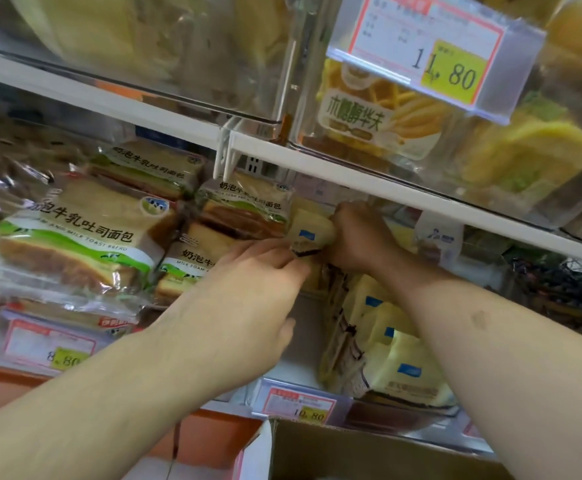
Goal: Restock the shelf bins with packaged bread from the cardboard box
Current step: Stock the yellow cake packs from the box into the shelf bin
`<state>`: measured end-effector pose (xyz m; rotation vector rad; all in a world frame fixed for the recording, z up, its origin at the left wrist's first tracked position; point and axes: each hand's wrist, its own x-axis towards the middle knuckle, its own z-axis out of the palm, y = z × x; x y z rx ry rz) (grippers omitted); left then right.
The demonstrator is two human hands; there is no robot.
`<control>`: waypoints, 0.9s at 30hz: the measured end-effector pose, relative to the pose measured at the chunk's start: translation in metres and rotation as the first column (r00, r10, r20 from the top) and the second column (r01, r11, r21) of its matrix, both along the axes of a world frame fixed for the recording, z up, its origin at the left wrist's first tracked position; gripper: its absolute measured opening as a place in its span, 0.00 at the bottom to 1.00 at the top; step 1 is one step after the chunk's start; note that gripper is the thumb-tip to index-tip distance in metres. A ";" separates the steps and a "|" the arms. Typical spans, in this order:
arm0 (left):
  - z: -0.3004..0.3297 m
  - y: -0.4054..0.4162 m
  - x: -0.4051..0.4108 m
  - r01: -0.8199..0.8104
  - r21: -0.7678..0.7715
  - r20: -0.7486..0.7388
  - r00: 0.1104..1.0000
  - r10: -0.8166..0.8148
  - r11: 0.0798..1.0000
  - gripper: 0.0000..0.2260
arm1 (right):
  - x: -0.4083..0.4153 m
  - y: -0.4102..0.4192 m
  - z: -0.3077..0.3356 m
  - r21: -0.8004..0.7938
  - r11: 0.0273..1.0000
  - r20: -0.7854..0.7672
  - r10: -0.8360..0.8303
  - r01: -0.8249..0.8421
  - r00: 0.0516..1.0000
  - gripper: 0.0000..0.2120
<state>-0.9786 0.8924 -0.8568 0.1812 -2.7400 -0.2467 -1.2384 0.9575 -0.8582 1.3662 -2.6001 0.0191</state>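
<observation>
A pale yellow bread pack with a blue label is held at the back of the clear middle bin, under the white shelf. My right hand grips its right side. My left hand pinches its lower left edge. More yellow packs with blue labels stand in the front of the same bin. The open cardboard box sits below, at the bottom edge of the view; its contents are hidden.
Green-banded milk toast packs fill the bin to the left. Price tags hang on the bin fronts. The shelf above carries clear bins of yellow pastries and a large price tag. Dark packs lie at the right.
</observation>
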 end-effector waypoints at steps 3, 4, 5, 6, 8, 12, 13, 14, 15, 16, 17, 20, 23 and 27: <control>-0.001 -0.002 0.001 0.008 -0.001 -0.015 1.000 -0.008 1.000 0.24 | -0.003 0.006 0.003 -0.039 0.999 0.103 0.019 -0.015 0.994 0.19; -0.001 -0.003 0.002 0.006 -0.002 -0.010 1.000 -0.007 1.000 0.24 | -0.004 0.010 0.005 -0.101 0.995 0.199 0.036 -0.016 0.979 0.17; -0.001 -0.003 0.002 0.002 0.000 -0.005 1.000 -0.002 1.000 0.23 | -0.005 0.013 0.007 -0.156 0.988 0.265 0.048 -0.006 0.963 0.16; -0.001 -0.003 0.003 -0.001 0.005 -0.001 1.000 0.001 1.000 0.23 | -0.006 0.016 0.007 -0.198 0.980 0.279 0.062 -0.006 0.958 0.15; -0.001 -0.003 0.003 0.004 0.009 -0.002 1.000 -0.004 1.000 0.23 | -0.009 0.018 0.004 -0.224 0.974 0.213 0.057 -0.008 0.975 0.15; -0.003 -0.004 0.004 0.024 0.033 -0.022 0.999 -0.023 0.999 0.22 | -0.009 0.013 0.000 -0.210 0.978 0.128 0.018 0.010 0.992 0.18; -0.003 -0.004 0.004 0.026 0.036 -0.026 0.999 -0.025 0.999 0.22 | -0.008 0.012 0.000 -0.198 0.980 0.121 0.008 0.016 0.993 0.20; -0.003 -0.004 0.004 0.030 0.037 -0.027 0.999 -0.029 0.999 0.22 | -0.006 0.011 0.000 -0.185 0.982 0.113 0.000 0.021 0.994 0.21; -0.003 -0.004 0.004 0.034 0.033 -0.030 0.999 -0.033 0.999 0.22 | -0.006 0.011 0.000 -0.169 0.985 0.105 -0.006 0.023 0.994 0.23; -0.004 -0.004 0.004 0.036 0.024 -0.031 0.999 -0.036 0.999 0.21 | -0.005 0.011 0.001 -0.154 0.988 0.092 -0.011 0.025 0.996 0.24; -0.004 -0.004 0.004 0.036 0.015 -0.029 0.999 -0.035 0.999 0.21 | -0.004 0.011 0.002 -0.143 0.989 0.085 -0.013 0.025 0.996 0.25; -0.003 -0.004 0.003 0.025 0.013 -0.007 1.000 -0.025 1.000 0.21 | -0.004 0.013 0.005 -0.129 0.992 0.111 0.001 0.013 0.994 0.24; 0.000 -0.002 0.003 0.026 0.009 -0.005 1.000 -0.026 1.000 0.21 | -0.007 0.025 0.009 -0.209 0.977 0.271 0.012 0.047 0.963 0.25; 0.006 0.009 0.006 0.055 0.004 -0.018 0.998 -0.055 0.998 0.20 | 0.011 0.061 0.025 -0.327 0.936 0.378 0.001 0.132 0.926 0.27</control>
